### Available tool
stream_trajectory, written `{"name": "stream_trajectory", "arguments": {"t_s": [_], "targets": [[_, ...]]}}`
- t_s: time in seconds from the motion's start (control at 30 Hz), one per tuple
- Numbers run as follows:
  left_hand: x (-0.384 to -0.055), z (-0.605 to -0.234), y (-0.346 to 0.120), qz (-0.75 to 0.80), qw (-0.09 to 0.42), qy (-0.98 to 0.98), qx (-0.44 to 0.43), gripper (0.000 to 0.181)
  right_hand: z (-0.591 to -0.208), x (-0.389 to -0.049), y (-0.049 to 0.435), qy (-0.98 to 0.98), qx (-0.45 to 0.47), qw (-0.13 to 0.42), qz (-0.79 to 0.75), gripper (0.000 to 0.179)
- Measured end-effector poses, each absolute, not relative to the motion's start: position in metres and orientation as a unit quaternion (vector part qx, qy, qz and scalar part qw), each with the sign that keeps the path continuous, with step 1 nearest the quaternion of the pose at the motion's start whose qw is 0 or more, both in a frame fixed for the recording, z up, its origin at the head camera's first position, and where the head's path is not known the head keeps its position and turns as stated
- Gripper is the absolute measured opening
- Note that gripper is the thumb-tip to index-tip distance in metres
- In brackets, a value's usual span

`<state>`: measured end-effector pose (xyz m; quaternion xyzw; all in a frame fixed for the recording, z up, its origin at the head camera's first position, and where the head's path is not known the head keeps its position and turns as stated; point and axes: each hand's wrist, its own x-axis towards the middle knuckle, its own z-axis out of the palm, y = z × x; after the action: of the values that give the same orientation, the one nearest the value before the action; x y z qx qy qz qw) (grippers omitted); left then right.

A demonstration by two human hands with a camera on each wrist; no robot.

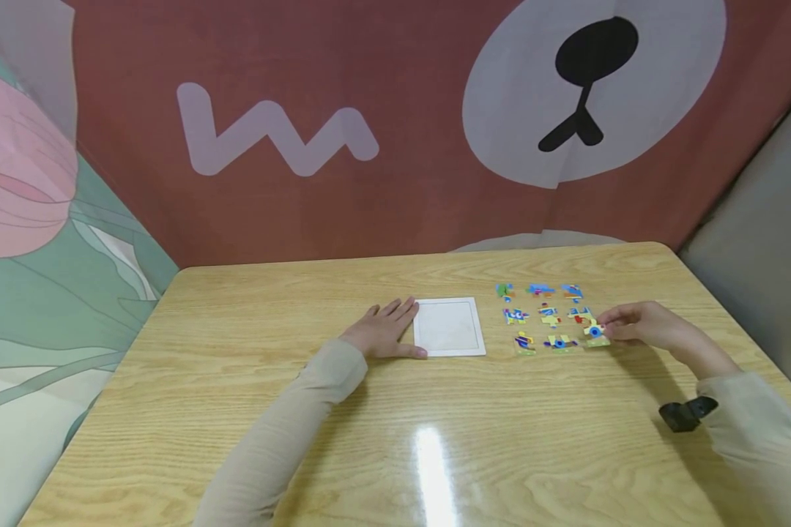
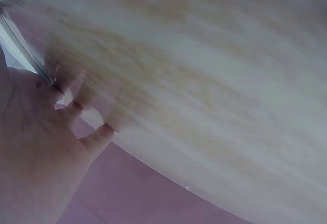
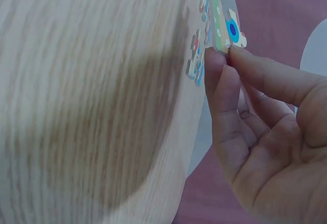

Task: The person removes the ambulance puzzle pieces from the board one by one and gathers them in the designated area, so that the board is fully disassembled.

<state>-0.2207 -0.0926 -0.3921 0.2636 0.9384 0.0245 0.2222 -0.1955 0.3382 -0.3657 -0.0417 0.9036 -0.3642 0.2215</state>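
My right hand [image 1: 652, 329] pinches a puzzle piece [image 3: 223, 27] between thumb and fingertips; it is yellow and green with a blue round mark. In the head view this piece overlaps the lower right of several colourful puzzle pieces [image 1: 559, 342] laid out in rows. With fingers spread, my left hand [image 1: 384, 333] lies at the left edge of a square white frame [image 1: 480, 329]. Its thumb reaches along the lower left corner and its fingertips touch near the upper left one. The left wrist view shows that hand [image 2: 46, 132] with the frame's edge [image 2: 25, 48] beyond it.
The wooden table [image 1: 369, 439] carries the frame and pieces, and its far edge meets a reddish printed cloth [image 1: 369, 212]. A black wrist camera [image 1: 688, 414] sits on the right sleeve. Light glares on the table's front middle.
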Motion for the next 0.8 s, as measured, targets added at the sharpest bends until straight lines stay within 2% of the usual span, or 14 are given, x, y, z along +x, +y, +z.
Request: {"name": "stream_trajectory", "arguments": {"t_s": [0.37, 0.8], "targets": [[-0.219, -0.391, -0.093, 0.029, 0.226, 0.938, 0.260, 0.096, -0.372, -0.196, 0.344, 0.894, -0.027, 0.248, -0.373, 0.043], [-0.220, -0.389, -0.092, 0.028, 0.227, 0.938, 0.260, 0.097, -0.380, -0.199, 0.348, 0.883, -0.026, 0.249, -0.396, 0.045]]}}
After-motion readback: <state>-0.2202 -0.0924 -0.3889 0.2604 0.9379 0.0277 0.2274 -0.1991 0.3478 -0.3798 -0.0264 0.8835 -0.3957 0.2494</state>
